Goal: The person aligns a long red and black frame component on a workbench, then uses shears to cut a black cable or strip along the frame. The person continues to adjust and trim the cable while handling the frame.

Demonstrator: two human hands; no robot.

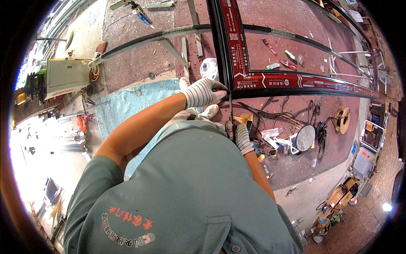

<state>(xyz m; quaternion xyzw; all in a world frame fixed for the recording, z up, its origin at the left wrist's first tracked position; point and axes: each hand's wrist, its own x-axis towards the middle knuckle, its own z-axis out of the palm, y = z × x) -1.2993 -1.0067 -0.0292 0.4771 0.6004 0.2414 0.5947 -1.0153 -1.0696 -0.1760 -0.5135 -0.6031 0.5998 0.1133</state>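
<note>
A large dark frame with red printed film, like a window or door frame, lies in front of me, its near left corner by my hands. My left hand, in a striped glove, is closed, with thumb and fingers pinched at that corner. From there a thin dark strip runs down towards my body. My right hand, in a similar glove, is closed around the strip's lower part close to my belly. Some of its fingers are hidden behind the strip and my shirt.
A long support bar runs under the frame. Black strips, a tape roll and a round disc lie on the floor at right. A blue mat and a beige machine box are at left; a sealant tube lies far off.
</note>
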